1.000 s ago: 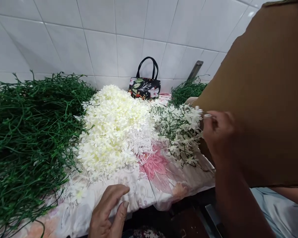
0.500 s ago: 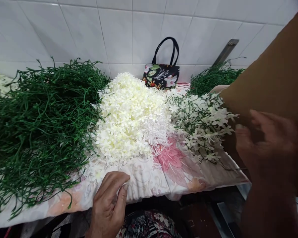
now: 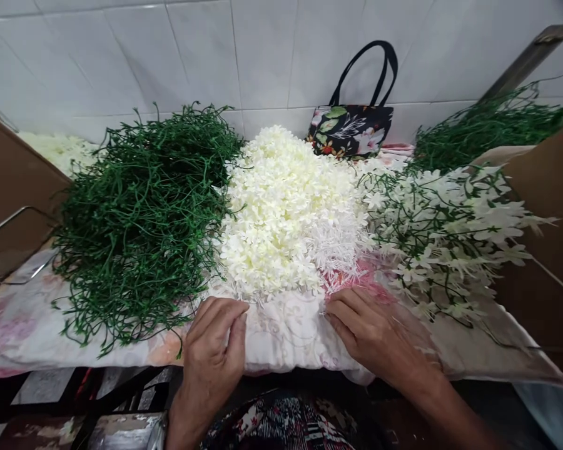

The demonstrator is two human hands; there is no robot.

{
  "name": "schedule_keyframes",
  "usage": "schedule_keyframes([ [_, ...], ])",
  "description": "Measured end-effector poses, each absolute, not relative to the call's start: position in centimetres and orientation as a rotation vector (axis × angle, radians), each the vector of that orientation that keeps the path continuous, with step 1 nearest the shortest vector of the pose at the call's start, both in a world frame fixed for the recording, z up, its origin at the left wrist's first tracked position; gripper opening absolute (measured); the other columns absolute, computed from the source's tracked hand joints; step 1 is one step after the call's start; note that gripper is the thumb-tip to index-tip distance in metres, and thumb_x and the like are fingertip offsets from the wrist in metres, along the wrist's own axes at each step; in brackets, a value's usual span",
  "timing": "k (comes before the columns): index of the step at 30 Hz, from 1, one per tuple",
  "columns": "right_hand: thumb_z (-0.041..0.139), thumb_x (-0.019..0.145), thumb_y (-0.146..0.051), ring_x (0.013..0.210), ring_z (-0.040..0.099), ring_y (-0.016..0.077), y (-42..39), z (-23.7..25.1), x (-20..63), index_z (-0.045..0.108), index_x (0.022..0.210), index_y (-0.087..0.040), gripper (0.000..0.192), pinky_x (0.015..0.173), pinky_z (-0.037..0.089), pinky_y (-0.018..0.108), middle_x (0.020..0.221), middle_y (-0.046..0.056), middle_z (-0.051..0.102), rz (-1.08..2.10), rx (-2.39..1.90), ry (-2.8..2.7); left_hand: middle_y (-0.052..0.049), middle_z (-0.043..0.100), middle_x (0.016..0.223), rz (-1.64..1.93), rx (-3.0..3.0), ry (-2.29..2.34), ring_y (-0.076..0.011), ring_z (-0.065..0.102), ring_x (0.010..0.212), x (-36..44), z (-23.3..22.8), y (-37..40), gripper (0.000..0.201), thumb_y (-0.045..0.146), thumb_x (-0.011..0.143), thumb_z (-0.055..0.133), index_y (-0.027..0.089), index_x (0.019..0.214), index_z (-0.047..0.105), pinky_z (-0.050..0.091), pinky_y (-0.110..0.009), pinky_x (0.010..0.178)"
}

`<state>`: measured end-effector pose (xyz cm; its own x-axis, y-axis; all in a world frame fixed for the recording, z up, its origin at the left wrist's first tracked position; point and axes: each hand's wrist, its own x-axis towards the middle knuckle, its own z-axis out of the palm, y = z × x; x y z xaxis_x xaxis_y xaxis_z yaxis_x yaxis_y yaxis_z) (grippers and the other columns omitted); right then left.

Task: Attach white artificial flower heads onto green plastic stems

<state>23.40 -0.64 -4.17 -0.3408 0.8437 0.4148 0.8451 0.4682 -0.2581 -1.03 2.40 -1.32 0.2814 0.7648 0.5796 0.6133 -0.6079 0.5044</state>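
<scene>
Near the table's front edge, my left hand [image 3: 216, 337] is closed, thumb and fingertips together. Whatever it may hold is too small to make out. My right hand [image 3: 363, 322] reaches in from the right with its fingers pinched, next to the thin white stems at the pile's lower edge; its fingertips hide anything between them. Beyond both hands rises a heap of cream-white artificial flowers [image 3: 281, 206]. To the left lies a big tangle of green plastic stems [image 3: 141, 225]. White blossoms on green stems [image 3: 441, 231] are gathered on the right.
A floral cloth [image 3: 286, 337] covers the table. A black flowered handbag [image 3: 351, 131] stands against the tiled wall [image 3: 267, 56]. More green stems [image 3: 492, 131] lie at the back right. Brown cardboard [image 3: 14, 181] stands at the left, with another brown panel [image 3: 553, 187] at the right.
My right hand has come in from the far right to the middle, beside the white stems. My left hand keeps its closed shape. The view has shifted left.
</scene>
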Motion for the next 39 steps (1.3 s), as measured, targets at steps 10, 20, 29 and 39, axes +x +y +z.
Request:
schedule_keyframes([
  [10,0.044,0.089,-0.01,0.066,0.055,0.0151,-0.4,-5.4,23.3,0.056,0.085,-0.018,0.015,0.061,0.044,0.028,0.068,0.003,0.058,-0.067,-1.292,-2.047,-0.006,0.053,0.064,0.696,3.012,1.499,-0.0212,0.046,0.064,4.4,-0.2,7.2,0.025,-0.006,0.066,0.046,0.017,0.067,0.057,0.029,-0.034,0.059],
  [20,0.047,0.087,-0.01,0.067,0.059,0.0134,-0.6,-5.2,23.5,0.06,0.086,-0.017,0.014,0.063,0.048,0.024,0.072,0.004,0.06,0.023,-1.296,-1.923,0.001,0.054,0.063,1.354,2.258,1.202,-0.0122,0.049,0.057,3.0,-0.7,5.9,0.014,0.007,0.08,0.053,0.016,0.077,0.063,0.038,-0.026,0.056],
  [29,0.05,0.086,-0.009,0.074,0.059,0.0137,-0.8,-3.1,22.1,0.059,0.085,-0.018,0.013,0.065,0.049,0.025,0.078,0.004,0.061,0.147,-1.238,-1.876,-0.001,0.061,0.063,1.249,1.883,1.177,-0.0112,0.056,0.057,3.6,-1.7,4.4,0.015,0.007,0.074,0.055,0.015,0.069,0.067,0.043,-0.02,0.053],
  [39,0.045,0.086,-0.003,0.076,0.055,0.0184,0.7,-3.8,20.2,0.058,0.081,-0.015,0.018,0.069,0.045,0.033,0.078,0.008,0.064,-0.016,-1.146,-2.098,0.001,0.06,0.058,1.203,1.447,1.117,-0.0067,0.046,0.042,3.9,-1.8,3.7,0.012,0.011,0.067,0.059,0.017,0.063,0.069,0.036,-0.019,0.04],
])
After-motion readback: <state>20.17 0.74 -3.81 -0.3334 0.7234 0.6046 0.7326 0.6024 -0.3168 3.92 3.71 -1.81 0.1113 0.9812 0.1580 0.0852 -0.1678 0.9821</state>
